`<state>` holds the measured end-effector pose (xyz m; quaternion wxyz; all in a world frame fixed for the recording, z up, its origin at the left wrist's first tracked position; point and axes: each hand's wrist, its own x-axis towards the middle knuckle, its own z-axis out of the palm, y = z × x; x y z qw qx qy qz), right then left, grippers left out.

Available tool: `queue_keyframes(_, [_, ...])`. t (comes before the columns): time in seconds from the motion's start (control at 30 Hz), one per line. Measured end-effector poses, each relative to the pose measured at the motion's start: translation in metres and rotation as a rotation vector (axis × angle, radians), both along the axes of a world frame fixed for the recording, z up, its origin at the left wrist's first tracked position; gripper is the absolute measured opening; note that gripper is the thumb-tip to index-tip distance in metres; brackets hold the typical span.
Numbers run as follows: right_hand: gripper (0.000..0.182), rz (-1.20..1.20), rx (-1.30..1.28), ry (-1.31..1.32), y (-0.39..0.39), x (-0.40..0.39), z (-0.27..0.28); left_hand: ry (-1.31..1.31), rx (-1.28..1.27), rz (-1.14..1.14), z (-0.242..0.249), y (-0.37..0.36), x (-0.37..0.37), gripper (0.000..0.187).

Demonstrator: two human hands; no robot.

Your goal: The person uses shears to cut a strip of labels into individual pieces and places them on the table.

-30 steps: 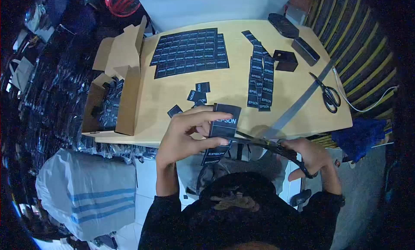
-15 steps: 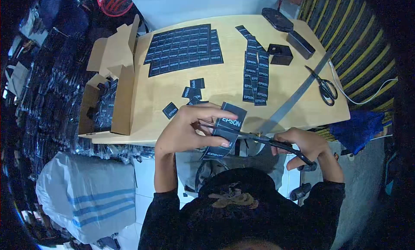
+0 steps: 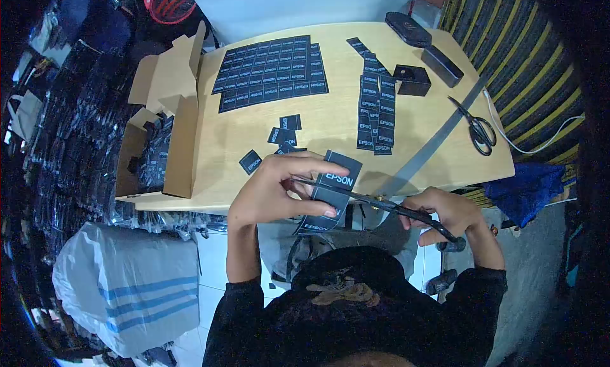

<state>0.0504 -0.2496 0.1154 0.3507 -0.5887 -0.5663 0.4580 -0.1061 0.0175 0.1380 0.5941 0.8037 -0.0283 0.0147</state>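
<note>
My left hand (image 3: 279, 189) pinches a black strip with white EPSON lettering (image 3: 340, 170) at the table's front edge. Around the handles of a large pair of black scissors (image 3: 394, 207) my right hand (image 3: 445, 216) is closed. The scissor blades lie across the strip, pointing left toward my left palm. Several small black cut labels (image 3: 290, 122) lie on the table just beyond my left hand. Farther back are printed label sheets (image 3: 273, 68), and right of them several long label strips (image 3: 385, 113).
An open cardboard box (image 3: 180, 148) with black labels inside stands at the left. At the right are another pair of scissors (image 3: 481, 134), a small black box (image 3: 413, 80), dark cases (image 3: 442, 66), a grey band (image 3: 432, 145) and a white cable (image 3: 534, 151).
The scissors' handles have come slightly closer together in my right hand, and the blades have narrowed across the strip. My left hand has hardly moved.
</note>
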Motion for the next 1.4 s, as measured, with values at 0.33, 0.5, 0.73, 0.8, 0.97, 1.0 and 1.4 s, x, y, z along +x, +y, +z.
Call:
queue_keyframes(0.33, [0.034,-0.099,-0.003,-0.021,-0.004,-0.005,-0.002,0.048,-0.046,0.020,0.000,0.000,0.001,0.057])
queue_keyframes(0.5, [0.031,-0.119,-0.006,-0.019,-0.003,-0.006,0.004,-0.019,-0.044,-0.018,-0.007,0.003,0.002,0.054])
queue_keyframes(0.73, [0.033,-0.162,-0.065,-0.154,-0.005,-0.006,0.001,-0.009,-0.089,0.011,-0.010,0.005,0.004,0.057])
queue_keyframes(0.8, [0.034,-0.226,-0.121,-0.174,-0.011,-0.003,-0.003,-0.002,-0.074,0.031,-0.019,0.014,0.005,0.058])
queue_keyframes(0.97, [0.033,-0.382,-0.104,-0.172,-0.036,-0.003,-0.027,0.048,0.048,0.203,-0.055,0.047,0.020,0.059])
queue_keyframes(1.0, [0.032,-0.442,-0.150,-0.186,-0.042,-0.005,-0.031,0.083,0.182,0.189,-0.076,0.063,0.022,0.077])
queue_keyframes(1.4, [0.027,-0.726,0.084,0.157,-0.001,-0.052,-0.057,0.245,0.509,0.438,-0.059,0.107,-0.003,0.130])
